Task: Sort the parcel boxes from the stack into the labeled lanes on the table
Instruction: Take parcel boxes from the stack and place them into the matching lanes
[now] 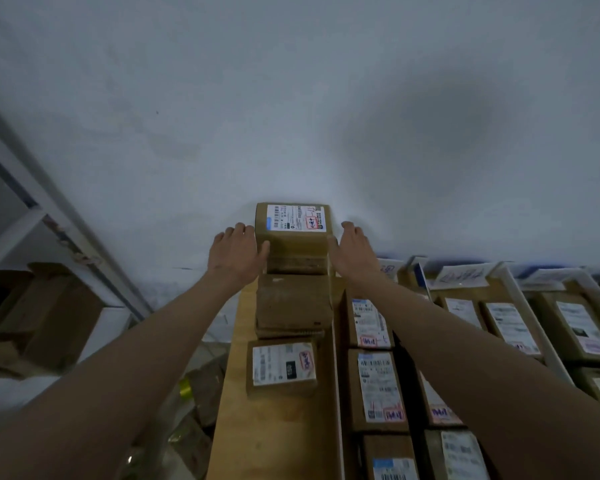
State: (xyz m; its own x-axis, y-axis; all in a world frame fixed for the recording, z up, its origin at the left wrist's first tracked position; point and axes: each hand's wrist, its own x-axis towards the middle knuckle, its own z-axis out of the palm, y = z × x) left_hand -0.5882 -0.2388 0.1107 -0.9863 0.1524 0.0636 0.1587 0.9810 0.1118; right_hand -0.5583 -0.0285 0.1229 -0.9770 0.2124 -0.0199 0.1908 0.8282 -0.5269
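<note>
A brown parcel box [293,242] with a white shipping label on top sits at the top of a stack against the wall. My left hand [236,252] lies flat against its left side, thumb on the front face. My right hand [354,251] lies against its right side with straight fingers. Under it stand two plain brown boxes [293,303], and in front of the stack lies a smaller labelled box [283,365] on the wooden table [274,431].
To the right, several labelled parcels [378,386] lie in rows in lanes split by upright dividers [336,341], with paper lane labels [459,275] at the wall. Open cartons [39,313] stand at the left; packing scraps lie beside the table's left edge.
</note>
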